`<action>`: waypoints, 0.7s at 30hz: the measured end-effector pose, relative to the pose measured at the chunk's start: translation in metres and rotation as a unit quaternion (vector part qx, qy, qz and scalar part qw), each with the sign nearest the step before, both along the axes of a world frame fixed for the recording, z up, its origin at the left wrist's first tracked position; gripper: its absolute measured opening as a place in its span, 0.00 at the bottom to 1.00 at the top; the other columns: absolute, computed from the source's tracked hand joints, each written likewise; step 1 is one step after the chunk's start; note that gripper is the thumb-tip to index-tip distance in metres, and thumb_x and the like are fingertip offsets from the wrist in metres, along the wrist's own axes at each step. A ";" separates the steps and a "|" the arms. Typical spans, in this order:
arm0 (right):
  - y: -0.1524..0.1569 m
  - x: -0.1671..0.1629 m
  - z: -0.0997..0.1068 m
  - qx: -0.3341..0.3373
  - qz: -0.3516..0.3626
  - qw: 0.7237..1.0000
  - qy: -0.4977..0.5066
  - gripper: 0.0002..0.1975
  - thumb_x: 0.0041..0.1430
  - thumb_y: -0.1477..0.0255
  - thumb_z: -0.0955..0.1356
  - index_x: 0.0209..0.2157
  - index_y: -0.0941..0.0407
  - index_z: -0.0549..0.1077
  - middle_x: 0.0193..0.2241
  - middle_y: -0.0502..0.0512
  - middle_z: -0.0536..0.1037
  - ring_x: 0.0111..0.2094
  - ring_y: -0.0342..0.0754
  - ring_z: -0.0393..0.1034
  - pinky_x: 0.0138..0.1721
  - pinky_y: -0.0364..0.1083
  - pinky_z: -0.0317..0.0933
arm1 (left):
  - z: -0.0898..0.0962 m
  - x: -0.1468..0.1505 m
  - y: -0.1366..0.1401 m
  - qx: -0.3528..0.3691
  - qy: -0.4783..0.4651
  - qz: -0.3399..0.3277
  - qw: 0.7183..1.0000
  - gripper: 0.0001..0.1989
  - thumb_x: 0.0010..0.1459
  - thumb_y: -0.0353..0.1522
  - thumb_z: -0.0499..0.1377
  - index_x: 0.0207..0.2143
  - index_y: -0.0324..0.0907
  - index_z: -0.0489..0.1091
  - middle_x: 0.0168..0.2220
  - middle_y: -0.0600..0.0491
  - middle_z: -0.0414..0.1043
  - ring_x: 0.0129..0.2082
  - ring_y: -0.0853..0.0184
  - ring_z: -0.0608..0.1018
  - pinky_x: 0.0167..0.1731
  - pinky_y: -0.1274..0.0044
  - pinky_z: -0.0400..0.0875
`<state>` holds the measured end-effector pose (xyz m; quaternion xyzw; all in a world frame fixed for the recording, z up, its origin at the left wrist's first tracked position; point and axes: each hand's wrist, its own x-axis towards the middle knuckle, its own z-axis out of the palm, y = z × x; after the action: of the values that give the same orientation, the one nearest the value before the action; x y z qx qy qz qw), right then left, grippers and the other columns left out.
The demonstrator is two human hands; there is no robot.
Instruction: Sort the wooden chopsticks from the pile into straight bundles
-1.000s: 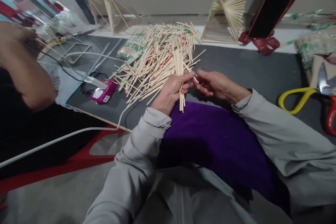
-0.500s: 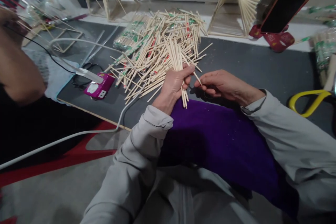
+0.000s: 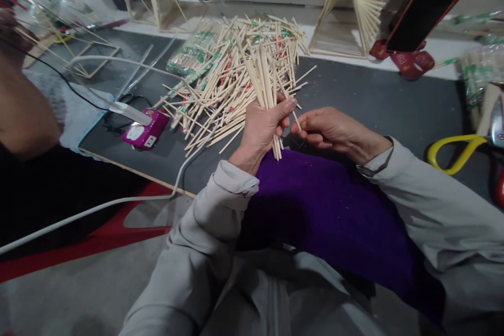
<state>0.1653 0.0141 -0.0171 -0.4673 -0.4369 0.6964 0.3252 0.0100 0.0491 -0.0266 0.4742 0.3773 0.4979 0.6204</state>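
My left hand (image 3: pixel 263 123) is wrapped round a fanned bundle of wooden chopsticks (image 3: pixel 266 81), whose lower ends poke out under the fist. Between thumb and fingertips, my right hand (image 3: pixel 334 130) pinches the near end of a single chopstick (image 3: pixel 298 122) that leans up beside the left thumb. Both hands are just above the near edge of the grey table, over purple cloth (image 3: pixel 331 205) on my lap. Behind them lies a heap of loose chopsticks (image 3: pixel 220 92), some in green-and-red printed wrappers. The far end of the single stick merges with the heap.
A magenta power adapter (image 3: pixel 146 128) with a white cable (image 3: pixel 178 178) sits left on the grey table (image 3: pixel 354 84). Stick frames (image 3: pixel 356 16) stand at the back. Yellow-handled scissors (image 3: pixel 452 155) lie right. Another person's arm (image 3: pixel 25 100) is at far left.
Both hands keep their grips, with little movement. The top of the bundle in my left hand fans slightly further left. The whole view has shifted slightly.
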 end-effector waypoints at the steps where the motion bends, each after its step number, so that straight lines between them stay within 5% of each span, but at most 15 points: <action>1: 0.000 0.000 0.001 -0.002 -0.001 1.000 0.006 0.04 0.55 0.79 0.67 0.30 0.62 0.75 0.20 0.49 0.67 0.14 0.33 0.49 0.11 0.36 0.39 | 0.001 -0.001 0.000 0.006 -0.003 -0.005 1.000 0.17 0.49 0.38 0.72 0.27 0.41 0.66 0.15 0.62 0.65 0.11 0.79 0.66 0.09 0.86 0.55; 21: 0.000 -0.006 -0.001 -0.002 -0.006 0.999 0.041 0.05 0.54 0.80 0.64 0.28 0.61 0.72 0.16 0.46 0.60 0.13 0.34 0.46 0.12 0.35 0.38 | 0.007 -0.005 -0.013 0.068 -0.015 -0.007 0.998 0.13 0.47 0.37 0.72 0.28 0.41 0.73 0.22 0.58 0.72 0.17 0.77 0.72 0.12 0.84 0.57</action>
<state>0.1597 0.0137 -0.0181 -0.4415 -0.4188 0.7143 0.3456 0.0050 0.0361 -0.0195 0.5102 0.3301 0.5250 0.5960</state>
